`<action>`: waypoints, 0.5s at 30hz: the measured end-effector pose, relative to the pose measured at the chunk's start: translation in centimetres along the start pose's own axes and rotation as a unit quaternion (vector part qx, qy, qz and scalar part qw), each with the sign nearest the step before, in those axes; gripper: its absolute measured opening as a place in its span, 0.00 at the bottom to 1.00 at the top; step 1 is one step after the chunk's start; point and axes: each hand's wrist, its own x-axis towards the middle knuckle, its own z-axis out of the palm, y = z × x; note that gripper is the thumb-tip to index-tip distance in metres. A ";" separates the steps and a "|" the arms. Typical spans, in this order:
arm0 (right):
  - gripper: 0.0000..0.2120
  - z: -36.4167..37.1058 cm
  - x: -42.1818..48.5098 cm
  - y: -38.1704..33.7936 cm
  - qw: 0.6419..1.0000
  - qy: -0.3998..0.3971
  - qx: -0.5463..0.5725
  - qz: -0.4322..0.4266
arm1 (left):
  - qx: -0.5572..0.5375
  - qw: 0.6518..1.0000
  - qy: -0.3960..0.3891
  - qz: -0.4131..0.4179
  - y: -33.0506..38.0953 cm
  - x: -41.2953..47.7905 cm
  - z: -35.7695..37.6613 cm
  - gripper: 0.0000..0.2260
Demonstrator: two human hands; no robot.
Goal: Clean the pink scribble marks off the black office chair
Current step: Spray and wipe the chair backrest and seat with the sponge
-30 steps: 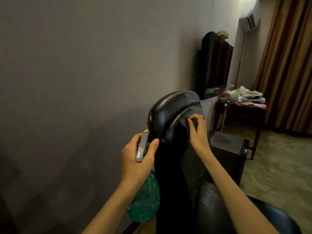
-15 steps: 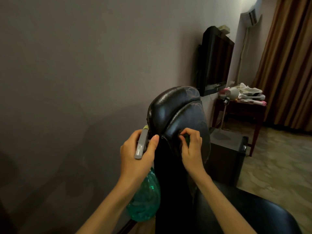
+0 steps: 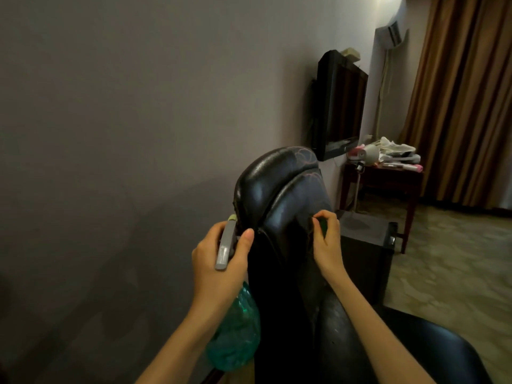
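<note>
With my right hand pinching the green pad and my left hand gripping the spray bottle, I think I may miss the far pink scribbles.

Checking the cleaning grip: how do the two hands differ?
The left hand wraps a large spray bottle; the right hand pinches a small green object. The left hand is beside the chair; the right hand presses on its back. Both hold green things.

To your far right, a wall-mounted television hangs above a cluttered wooden side table. Brown curtains hang further right, and a black cabinet stands nearer.
</note>
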 end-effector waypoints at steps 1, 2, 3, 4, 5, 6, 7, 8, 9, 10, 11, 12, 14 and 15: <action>0.06 -0.5 -2.4 -0.8 0.999 0.004 0.022 -0.027 | 0.003 1.000 0.001 0.000 0.0 0.0 -0.1 0.01; 0.07 -0.8 -4.8 -1.4 0.998 -0.001 0.036 -0.052 | 0.005 1.000 0.003 0.001 0.0 0.0 -0.1 0.01; 0.07 -1.0 -7.1 -1.8 0.997 -0.015 0.036 -0.072 | 0.006 1.000 0.005 0.002 0.0 -0.1 0.0 0.01; 0.08 -1.0 -8.9 -2.0 0.995 -0.032 0.023 -0.087 | 0.007 1.000 0.006 0.003 0.0 -0.2 0.0 0.02; 0.08 -0.9 -10.3 -2.1 0.994 -0.049 0.002 -0.098 | 0.007 1.000 0.008 0.004 0.0 -0.3 0.1 0.02; 0.08 -0.7 -11.1 -2.1 0.993 -0.059 -0.017 -0.105 | 0.006 1.000 0.009 0.005 0.0 -0.4 0.1 0.02; 0.07 -0.5 -11.4 -2.1 0.992 -0.059 -0.031 -0.109 | 0.004 1.000 0.010 0.006 0.1 -0.6 0.1 0.02; 0.06 -0.3 -11.3 -2.1 0.991 -0.054 -0.038 -0.116 | 0.002 1.000 0.010 0.006 0.1 -0.7 0.1 0.02; 0.06 -0.1 -10.9 -2.0 0.990 -0.048 -0.040 -0.126 | 0.002 1.000 0.011 0.007 0.1 -0.9 0.1 0.02; 0.06 0.0 -10.3 -1.7 0.989 -0.044 -0.039 -0.136 | 0.003 1.000 0.011 0.007 0.1 -1.0 0.1 0.02; 0.06 0.2 -9.6 -1.3 0.988 -0.041 -0.034 -0.142 | 0.002 1.000 0.012 0.008 0.2 -1.1 0.1 0.01; 0.06 0.4 -8.7 -0.7 0.988 -0.037 -0.032 -0.146 | 0.001 1.000 0.012 0.009 0.2 -1.1 0.2 0.01; 0.07 1.1 -6.2 1.0 0.988 -0.023 -0.044 -0.143 | -0.001 1.000 0.011 0.013 0.2 -1.2 0.4 0.01; 0.08 1.5 -4.8 2.0 0.990 -0.014 -0.056 -0.131 | -0.003 1.000 0.012 0.015 0.1 -1.3 0.5 0.02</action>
